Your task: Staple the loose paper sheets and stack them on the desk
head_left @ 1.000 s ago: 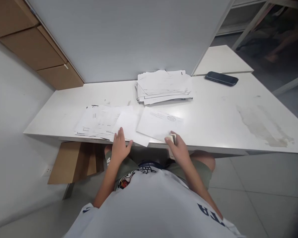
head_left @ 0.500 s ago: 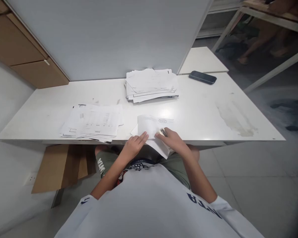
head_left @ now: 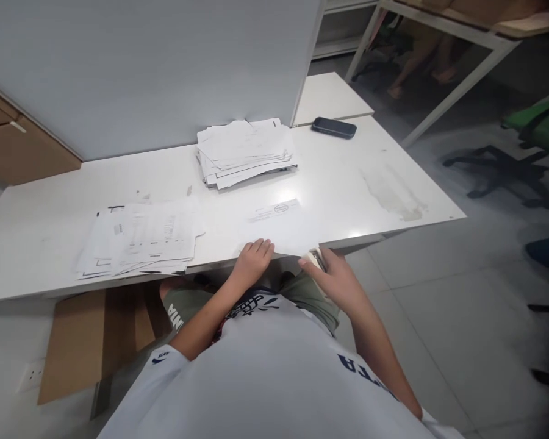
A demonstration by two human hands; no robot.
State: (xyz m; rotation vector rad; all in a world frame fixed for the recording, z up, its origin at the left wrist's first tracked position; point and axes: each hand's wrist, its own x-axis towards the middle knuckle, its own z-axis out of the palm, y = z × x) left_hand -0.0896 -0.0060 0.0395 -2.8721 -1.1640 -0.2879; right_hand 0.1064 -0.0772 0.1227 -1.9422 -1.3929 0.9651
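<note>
White desk (head_left: 64, 213) fills our view from the left edge; at its far left corner we note brown cabinet drawers (head_left: 18, 152) behind it, and cardboard (head_left: 86, 341) leaning on the floor below. Next along, a loose spread of printed sheets (head_left: 141, 238) lies flat near the front edge. Our left hand (head_left: 251, 262) rests fingers-down on the near edge of a stamped sheet (head_left: 279, 222), pressing it flat, not closed around anything. That sheet sits at the desk's front edge, between both hands. Behind it, a thick paper stack (head_left: 244, 152) sits against the grey partition (head_left: 165, 67). Our right hand (head_left: 336, 280), just off the desk edge, grips a small pale object (head_left: 316, 257) at the sheet's near corner; what it is, we cannot tell. Further right, a dark phone (head_left: 333, 127) lies flat at the back.
</note>
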